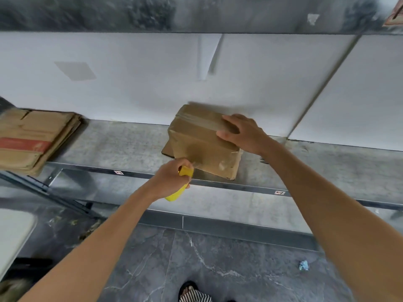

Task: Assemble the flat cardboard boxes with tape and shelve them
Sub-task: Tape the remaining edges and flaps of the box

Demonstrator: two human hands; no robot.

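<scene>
Box (200, 138) sits on the shelf (122, 147), formed, with tape across the top and down the near face. Right hand (244, 134) presses its top, fingers spread flat. At the box's 7 o'clock, left hand (170, 179) has its fingers clamped on the yellow cutter (176, 196), likely trimming tape. Flat stack (32, 138) at 9 o'clock is left to do. Blade tip is blurred and the box's underside is hidden.

One head-worn wide view, looking forward and down, left hand (172, 179) and right hand (242, 134) close below, shelf (109, 144) near, wall (130, 83) ahead, floor (218, 258) at bottom edge.
</scene>
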